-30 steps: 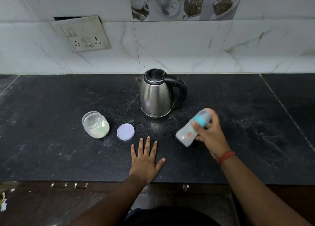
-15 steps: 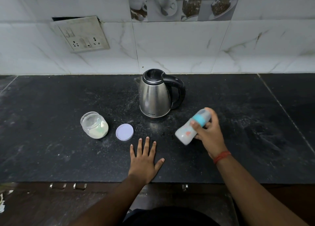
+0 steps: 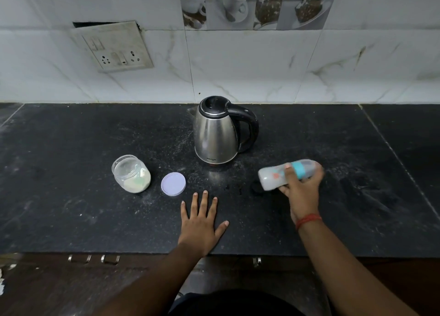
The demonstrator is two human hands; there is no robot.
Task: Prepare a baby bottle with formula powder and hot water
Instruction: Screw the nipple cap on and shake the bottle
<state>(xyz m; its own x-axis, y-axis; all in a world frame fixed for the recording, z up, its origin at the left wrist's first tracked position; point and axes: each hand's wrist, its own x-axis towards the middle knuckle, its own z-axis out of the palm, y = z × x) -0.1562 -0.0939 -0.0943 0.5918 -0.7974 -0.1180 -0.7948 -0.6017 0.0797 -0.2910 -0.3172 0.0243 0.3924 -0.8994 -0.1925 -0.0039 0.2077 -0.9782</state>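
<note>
Black counter (image 3: 71, 208): open jar (image 3: 131, 174) of pale powder at 9 o'clock, lid (image 3: 173, 183) beside, kettle (image 3: 217, 134) at 12. Right hand (image 3: 301, 187) grips tilted bottle (image 3: 288, 174); left hand (image 3: 201, 223) spread flat.

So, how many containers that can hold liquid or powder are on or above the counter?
3. The powder jar stands open at the left, the kettle stands at the centre back, and the baby bottle is held tilted in the right hand.

Dim, soft light, wide-angle bending at edges, bottle (image 3: 288, 177) blurred, perhaps by motion
</note>
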